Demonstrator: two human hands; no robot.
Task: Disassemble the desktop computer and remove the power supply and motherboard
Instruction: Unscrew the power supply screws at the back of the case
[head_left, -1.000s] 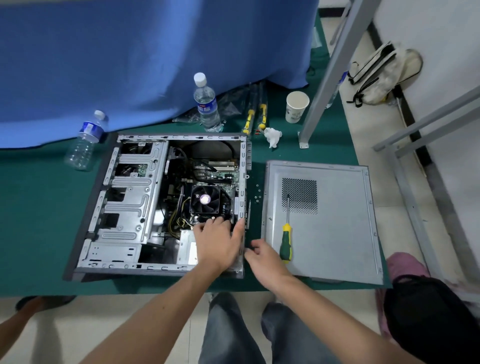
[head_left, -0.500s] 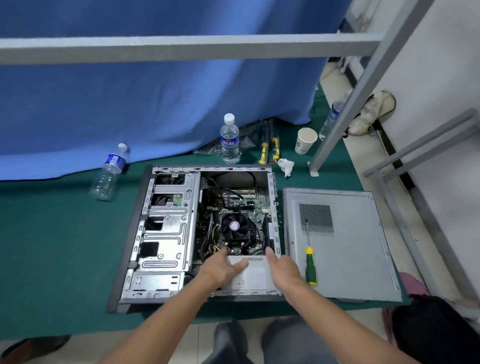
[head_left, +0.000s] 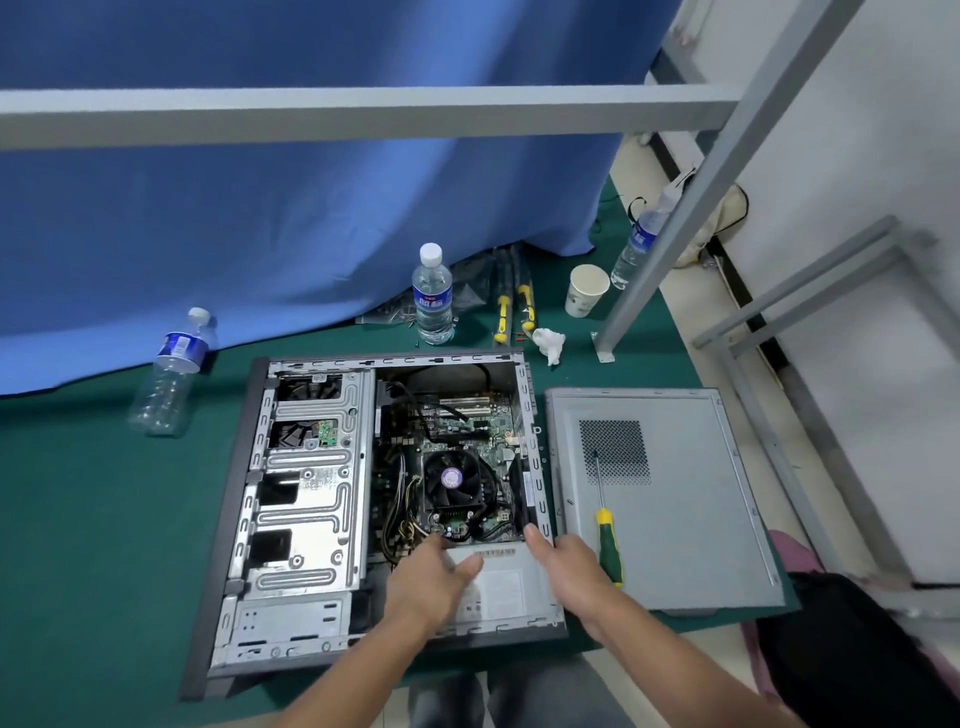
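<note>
The opened computer case (head_left: 291, 519) lies flat on the green table. Inside it the motherboard (head_left: 467, 431) carries a black CPU fan (head_left: 451, 478). At the near right corner of the case sits the grey power supply (head_left: 498, 587). My left hand (head_left: 431, 582) grips the power supply's left side, fingers over its far edge next to the cables. My right hand (head_left: 566, 566) grips its right side at the case wall, thumb on top. Neither hand holds a tool.
The removed side panel (head_left: 675, 519) lies right of the case with a green-handled screwdriver (head_left: 605, 530) on it. Water bottles (head_left: 432, 296) (head_left: 171, 374), a paper cup (head_left: 586, 291), yellow-handled tools (head_left: 514, 306) and a tissue wad (head_left: 549, 343) line the back. A grey frame post (head_left: 675, 228) stands at the right.
Both hands moved onto the power supply, one at each side. The camera tilted up, showing more of the curtain and a frame bar.
</note>
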